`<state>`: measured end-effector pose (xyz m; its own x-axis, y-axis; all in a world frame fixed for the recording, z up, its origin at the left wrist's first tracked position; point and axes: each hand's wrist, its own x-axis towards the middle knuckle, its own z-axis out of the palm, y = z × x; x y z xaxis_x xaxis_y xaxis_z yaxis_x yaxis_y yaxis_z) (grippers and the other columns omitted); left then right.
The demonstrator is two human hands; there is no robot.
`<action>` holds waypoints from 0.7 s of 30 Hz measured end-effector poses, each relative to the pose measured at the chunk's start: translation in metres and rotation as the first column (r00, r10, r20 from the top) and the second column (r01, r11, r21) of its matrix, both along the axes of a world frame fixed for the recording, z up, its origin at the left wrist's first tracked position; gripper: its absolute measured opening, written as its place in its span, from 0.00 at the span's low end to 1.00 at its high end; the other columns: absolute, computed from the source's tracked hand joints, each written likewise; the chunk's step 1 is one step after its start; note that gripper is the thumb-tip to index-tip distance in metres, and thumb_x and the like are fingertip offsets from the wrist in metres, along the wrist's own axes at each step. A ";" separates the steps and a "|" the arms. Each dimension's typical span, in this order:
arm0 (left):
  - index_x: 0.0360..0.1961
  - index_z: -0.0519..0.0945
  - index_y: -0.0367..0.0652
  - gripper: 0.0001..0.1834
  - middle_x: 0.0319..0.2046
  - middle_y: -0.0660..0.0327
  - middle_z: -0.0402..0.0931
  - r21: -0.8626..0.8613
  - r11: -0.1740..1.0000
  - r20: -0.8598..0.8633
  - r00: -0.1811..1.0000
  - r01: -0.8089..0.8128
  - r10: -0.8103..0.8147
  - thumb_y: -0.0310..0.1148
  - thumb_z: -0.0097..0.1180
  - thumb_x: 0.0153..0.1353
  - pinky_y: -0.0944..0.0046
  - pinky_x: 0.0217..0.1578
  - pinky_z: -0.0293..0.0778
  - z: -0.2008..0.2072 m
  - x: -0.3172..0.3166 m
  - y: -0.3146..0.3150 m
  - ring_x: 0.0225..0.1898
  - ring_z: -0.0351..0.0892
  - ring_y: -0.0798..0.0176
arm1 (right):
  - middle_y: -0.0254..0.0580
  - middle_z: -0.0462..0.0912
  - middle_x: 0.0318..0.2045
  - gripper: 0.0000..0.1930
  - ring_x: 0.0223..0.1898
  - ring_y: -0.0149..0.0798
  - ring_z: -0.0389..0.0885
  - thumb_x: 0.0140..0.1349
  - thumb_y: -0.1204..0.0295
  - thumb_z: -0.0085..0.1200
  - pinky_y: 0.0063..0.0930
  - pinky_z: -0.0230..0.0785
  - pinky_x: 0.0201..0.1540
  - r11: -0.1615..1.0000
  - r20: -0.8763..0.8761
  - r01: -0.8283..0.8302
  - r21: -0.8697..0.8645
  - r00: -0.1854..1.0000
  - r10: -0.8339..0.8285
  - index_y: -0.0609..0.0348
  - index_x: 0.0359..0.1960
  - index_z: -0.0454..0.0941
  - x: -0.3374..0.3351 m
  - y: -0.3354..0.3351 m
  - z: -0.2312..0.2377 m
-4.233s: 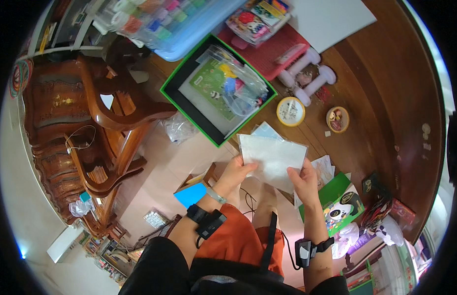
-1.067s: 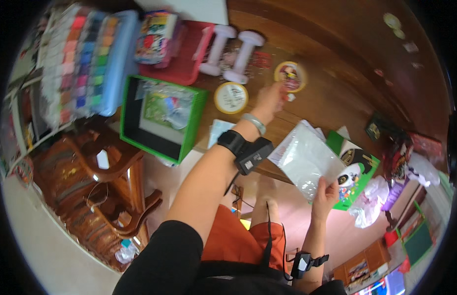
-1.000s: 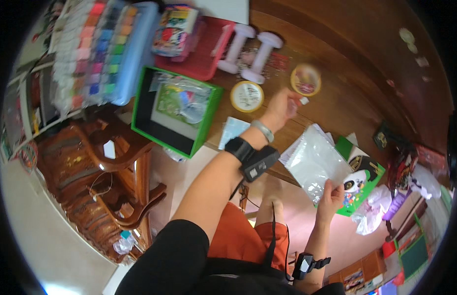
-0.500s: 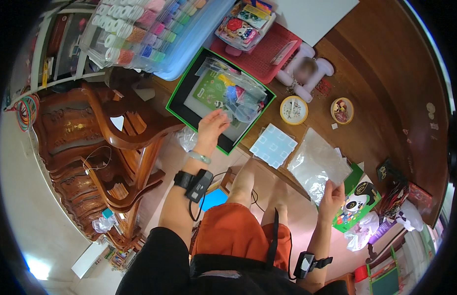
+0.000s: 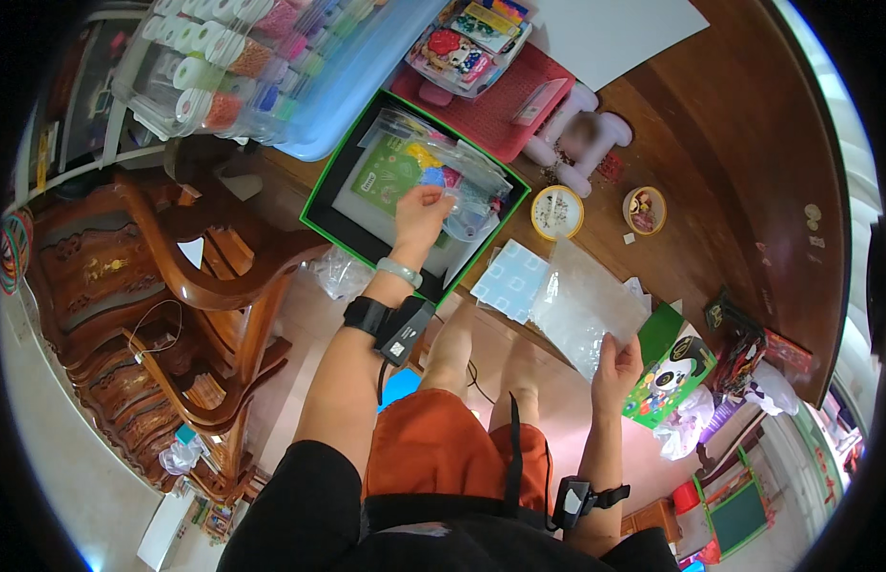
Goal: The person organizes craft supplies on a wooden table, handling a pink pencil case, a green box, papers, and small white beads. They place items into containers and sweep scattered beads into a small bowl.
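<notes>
Nearest me, my right hand (image 5: 616,370) pinches the lower corner of a clear plastic sleeve (image 5: 588,303) between thumb and fingers, and the sleeve lies over the near edge of the wooden table (image 5: 724,214). Along that edge, a pale blue patterned sheet (image 5: 508,278) sits to its left and a green panda box (image 5: 664,379) to its right. My left hand (image 5: 422,217) is over the green-rimmed box (image 5: 343,156), its fingers drawn together above the clear pouches (image 5: 471,217) in there; I cannot tell whether they grip one. The box's near corner juts past the table's edge.

Farther in stand a yellow-rimmed round dish (image 5: 557,213) and a smaller bowl (image 5: 645,211), then pale dumbbells (image 5: 586,176) beside a red tray (image 5: 508,126). Beyond, a blue bin (image 5: 321,135) bears clear jars (image 5: 214,107) of coloured bits, and a white board (image 5: 619,38) lies farther up the table. Off to the left, carved wooden seating (image 5: 90,238) stands on the pinkish floor (image 5: 295,377).
</notes>
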<state>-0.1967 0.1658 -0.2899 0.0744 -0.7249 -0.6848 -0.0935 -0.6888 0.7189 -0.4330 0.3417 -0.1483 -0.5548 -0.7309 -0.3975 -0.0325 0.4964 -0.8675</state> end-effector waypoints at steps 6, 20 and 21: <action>0.35 0.75 0.34 0.12 0.30 0.59 0.76 -0.082 0.990 0.012 0.993 0.115 -0.114 0.31 0.55 0.51 0.73 0.29 0.70 -0.004 -0.006 -0.005 0.28 0.74 0.70 | 0.33 0.74 0.33 0.07 0.34 0.23 0.69 0.57 0.80 0.44 0.15 0.61 0.37 1.000 0.026 0.007 0.019 1.000 -0.007 0.64 0.38 0.70 0.011 -0.008 0.003; 0.40 0.70 0.31 0.19 0.36 0.50 0.74 -0.029 0.920 -0.093 0.918 -0.391 0.387 0.40 0.41 0.61 0.67 0.39 0.71 0.072 0.101 0.038 0.36 0.75 0.61 | 0.51 0.77 0.33 0.15 0.36 0.40 0.76 0.53 0.80 0.46 0.29 0.68 0.38 0.868 -0.192 -0.492 -0.060 0.859 0.474 0.65 0.44 0.69 0.131 -0.130 -0.007; 0.41 0.70 0.31 0.19 0.36 0.50 0.74 -0.034 0.912 -0.095 0.910 -0.408 0.404 0.40 0.41 0.62 0.66 0.39 0.71 0.074 0.106 0.039 0.36 0.75 0.61 | 0.54 0.76 0.32 0.16 0.36 0.45 0.75 0.52 0.81 0.45 0.33 0.68 0.38 0.818 -0.237 -0.570 -0.081 0.808 0.540 0.64 0.44 0.69 0.144 -0.138 -0.014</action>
